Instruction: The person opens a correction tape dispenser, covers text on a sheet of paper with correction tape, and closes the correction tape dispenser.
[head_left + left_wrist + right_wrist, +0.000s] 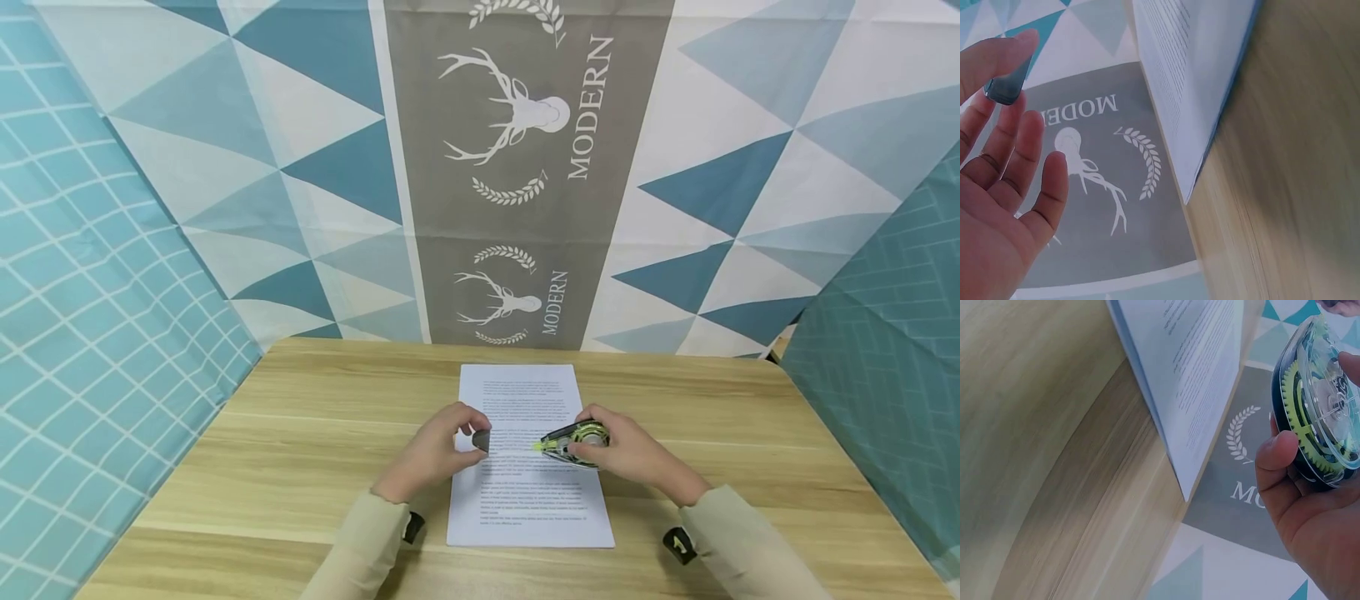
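Note:
My right hand (628, 450) grips a correction tape (558, 444) with a clear case and a yellow-green tip, which points left over the printed sheets. In the right wrist view, green gear wheels show through the case of the correction tape (1310, 425). Between thumb and index finger, my left hand (433, 448) pinches a small dark see-through cap (482, 441), apart from the tape. The left wrist view shows the cap (1007, 89) with the other fingers loosely bent below it. Under both hands lies a stack of printed paper (528, 533).
The paper lies on a wood-grain table (300, 467). Behind the table's far edge hangs a patterned cloth (510, 208) with deer heads and triangles. Blue-green cloths (97, 275) hang at the left and right sides. Black bands sit at both wrists.

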Demonstrator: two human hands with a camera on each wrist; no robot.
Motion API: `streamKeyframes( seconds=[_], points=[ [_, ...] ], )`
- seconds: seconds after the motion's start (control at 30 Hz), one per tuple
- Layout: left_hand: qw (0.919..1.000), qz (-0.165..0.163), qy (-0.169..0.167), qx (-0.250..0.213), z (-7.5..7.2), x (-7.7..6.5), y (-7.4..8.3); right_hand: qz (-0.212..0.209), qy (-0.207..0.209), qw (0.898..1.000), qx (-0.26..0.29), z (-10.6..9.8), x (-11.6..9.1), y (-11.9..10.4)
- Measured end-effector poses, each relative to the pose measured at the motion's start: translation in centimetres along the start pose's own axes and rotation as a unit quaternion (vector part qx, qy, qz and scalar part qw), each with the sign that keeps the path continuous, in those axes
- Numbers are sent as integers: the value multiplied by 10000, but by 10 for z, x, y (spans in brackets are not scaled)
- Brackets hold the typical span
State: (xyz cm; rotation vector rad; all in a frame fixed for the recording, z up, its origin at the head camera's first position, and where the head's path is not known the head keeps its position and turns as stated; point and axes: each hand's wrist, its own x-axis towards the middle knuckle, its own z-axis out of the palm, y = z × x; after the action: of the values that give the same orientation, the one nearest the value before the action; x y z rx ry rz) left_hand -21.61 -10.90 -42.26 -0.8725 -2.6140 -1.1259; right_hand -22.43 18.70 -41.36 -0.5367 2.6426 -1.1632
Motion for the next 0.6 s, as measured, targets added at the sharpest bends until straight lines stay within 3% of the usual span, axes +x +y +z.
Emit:
streamKeyframes(
  seconds=[0.6],
  points=[
    [9998, 35, -140, -101, 12, 6, 7, -131, 7, 9999, 65, 8, 6, -10]
  ],
)
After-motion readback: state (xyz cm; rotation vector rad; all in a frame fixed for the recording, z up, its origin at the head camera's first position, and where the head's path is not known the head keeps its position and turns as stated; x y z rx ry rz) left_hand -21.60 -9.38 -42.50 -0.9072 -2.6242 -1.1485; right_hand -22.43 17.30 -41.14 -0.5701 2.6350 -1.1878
